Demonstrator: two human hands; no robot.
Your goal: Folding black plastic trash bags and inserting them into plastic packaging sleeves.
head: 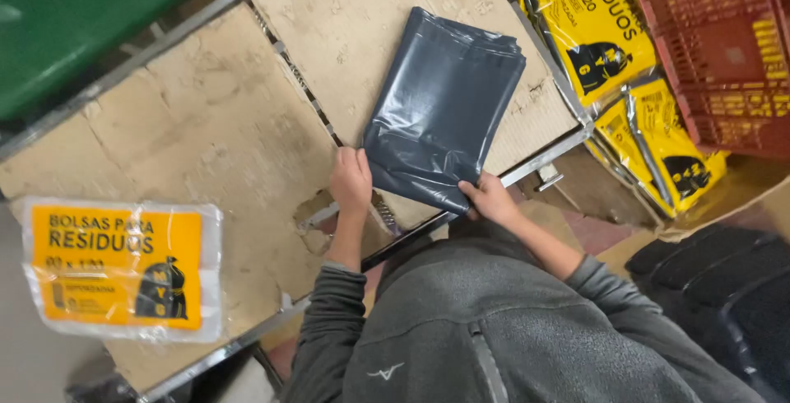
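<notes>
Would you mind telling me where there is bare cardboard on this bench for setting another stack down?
Bare cardboard lies between the labelled yellow packet and the folded grey bags, and above those bags. It is crowded at the near edge, where the left hand and right hand grip the bags.

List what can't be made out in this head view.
- Near edge of the folded dark plastic bags: covered by the left hand and right hand.
- Red crate: cut off by the right edge.
- Clear yellow-labelled packet: contents behind the label hidden.
- Green surface: cut off top left.
</notes>
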